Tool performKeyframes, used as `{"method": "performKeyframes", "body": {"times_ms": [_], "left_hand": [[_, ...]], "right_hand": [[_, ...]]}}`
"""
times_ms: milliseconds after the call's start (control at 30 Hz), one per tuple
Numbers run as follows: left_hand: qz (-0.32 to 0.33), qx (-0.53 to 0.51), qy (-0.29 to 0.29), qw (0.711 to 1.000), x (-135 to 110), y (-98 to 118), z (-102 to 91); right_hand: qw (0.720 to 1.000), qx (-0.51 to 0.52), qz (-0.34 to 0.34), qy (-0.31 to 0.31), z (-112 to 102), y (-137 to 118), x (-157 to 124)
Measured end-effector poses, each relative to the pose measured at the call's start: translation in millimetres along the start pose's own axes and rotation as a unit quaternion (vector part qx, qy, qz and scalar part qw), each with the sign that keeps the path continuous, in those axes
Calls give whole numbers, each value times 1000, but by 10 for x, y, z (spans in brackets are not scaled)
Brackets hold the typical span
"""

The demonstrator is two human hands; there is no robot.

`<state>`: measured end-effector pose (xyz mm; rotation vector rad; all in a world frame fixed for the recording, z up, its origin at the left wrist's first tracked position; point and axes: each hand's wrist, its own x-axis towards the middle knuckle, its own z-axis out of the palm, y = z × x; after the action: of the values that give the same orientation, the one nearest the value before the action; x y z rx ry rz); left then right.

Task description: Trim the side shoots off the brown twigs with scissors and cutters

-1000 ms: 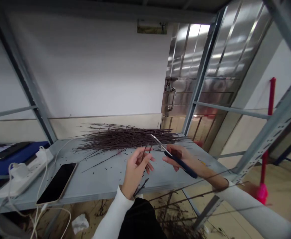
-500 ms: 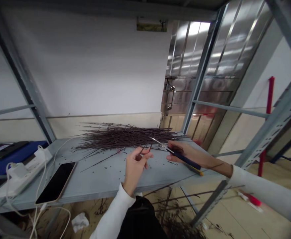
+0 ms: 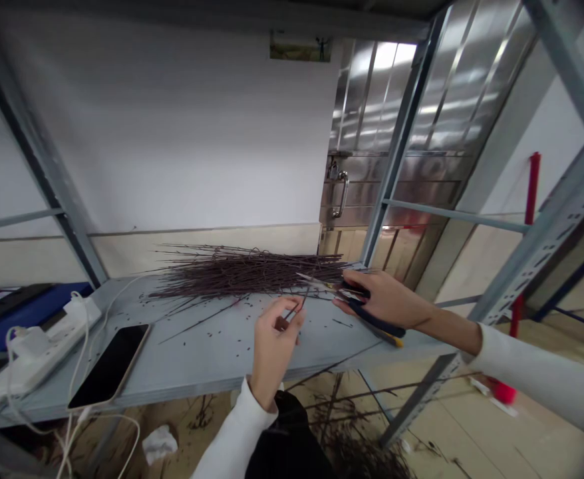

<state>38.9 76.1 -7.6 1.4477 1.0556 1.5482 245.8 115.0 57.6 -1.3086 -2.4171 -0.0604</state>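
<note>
My left hand [image 3: 278,332] pinches a thin dark twig [image 3: 298,307] between thumb and fingertips; the twig slants up to the right. My right hand [image 3: 379,299] is wrapped round the pruning shears [image 3: 379,324], which have dark blue handles with a yellow end and slim pointed blades. Their handles stand spread apart. The blades point left, close to the upper end of the twig; whether they touch it I cannot tell. Behind both hands a long heap of dark twigs [image 3: 242,274] lies across the grey shelf [image 3: 197,362].
A phone [image 3: 110,364] and a white power strip [image 3: 47,352] with cables lie on the left. Small twig bits dot the shelf. Metal uprights [image 3: 396,146] frame it. More twigs [image 3: 362,446] are on the floor, with a crumpled white tissue [image 3: 159,444].
The shears' handles have spread, and a second handle now shows. My left hand has turned slightly, bringing the twig's upper end nearer the blades. The view has shifted a little.
</note>
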Motion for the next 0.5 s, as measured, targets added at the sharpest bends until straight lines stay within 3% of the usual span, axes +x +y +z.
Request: {"method": "performKeyframes", "body": {"times_ms": [133,300,500], "left_hand": [[-37,-34,-10,999,-16,31,0],[-13,-58,-47,997,-40,17,-57],[-46,-77,-86,992,-45,-11,-79]], "right_hand": [[1000,5,2,10,-37,-6,-11],[999,37,12,11,-11,34,-39],[996,81,14,-46,52,114,-38]]}}
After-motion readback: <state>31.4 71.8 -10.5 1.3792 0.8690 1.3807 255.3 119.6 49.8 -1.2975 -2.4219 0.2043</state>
